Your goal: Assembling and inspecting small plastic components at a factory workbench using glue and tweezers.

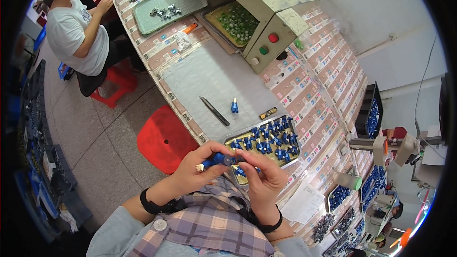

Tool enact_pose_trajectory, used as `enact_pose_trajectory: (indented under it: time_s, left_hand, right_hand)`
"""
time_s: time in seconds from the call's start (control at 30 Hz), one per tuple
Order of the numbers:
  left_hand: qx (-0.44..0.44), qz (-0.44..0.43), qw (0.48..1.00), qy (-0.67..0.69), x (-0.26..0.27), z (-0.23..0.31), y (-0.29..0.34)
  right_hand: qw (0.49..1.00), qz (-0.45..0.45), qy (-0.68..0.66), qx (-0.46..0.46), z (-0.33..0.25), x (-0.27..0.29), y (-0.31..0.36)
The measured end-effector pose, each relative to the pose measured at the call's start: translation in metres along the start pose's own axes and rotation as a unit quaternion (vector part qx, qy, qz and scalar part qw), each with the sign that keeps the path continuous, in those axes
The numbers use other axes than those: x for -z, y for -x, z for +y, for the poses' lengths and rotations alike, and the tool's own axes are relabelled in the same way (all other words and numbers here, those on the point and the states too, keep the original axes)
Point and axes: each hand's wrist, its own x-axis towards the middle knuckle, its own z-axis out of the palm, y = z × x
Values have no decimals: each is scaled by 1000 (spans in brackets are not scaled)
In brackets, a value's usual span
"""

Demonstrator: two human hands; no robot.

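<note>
Close to my body, my left hand [190,170] grips a small blue figurine [218,160] with a cream-coloured end. My right hand [263,179] pinches a small dark piece [241,159] against or right beside the figurine; fingers hide whether they touch. Just beyond my hands, a metal tray [298,139] holds several similar blue and cream figurines, and my right hand covers its near part. One blue figurine [234,106] stands apart on the grey sheet [190,74]. To its left lie dark tweezers [214,111], and a black and gold cylinder [268,113] is to its right.
A beige machine [282,26] with coloured buttons stands on the bench, a tray of green pieces [235,24] in its opening. Beyond is a pale tray [143,16] of metallic parts. Left are a red stool [162,138] and a seated person [76,33]. Blue parts [340,196] fill a tray at right.
</note>
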Motion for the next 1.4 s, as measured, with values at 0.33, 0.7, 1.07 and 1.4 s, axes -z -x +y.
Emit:
enact_pose_trajectory:
  time_s: [0.33,0.7,1.07,1.4]
  left_hand:
    - [-42,-1,988,-147,-14,13,2]
    - [7,18,978,-209,-19,31,5]
    - [36,20,974,-223,-25,26,8]
    - [28,22,972,-231,-33,26,11]
  right_hand:
    - [991,-20,91,96,-6,9,9]
    - [981,-42,174,73,-18,11,3]
    - [995,-11,94,-16,-10,11,19]
    - [994,16,-21,-103,-2,15,30]
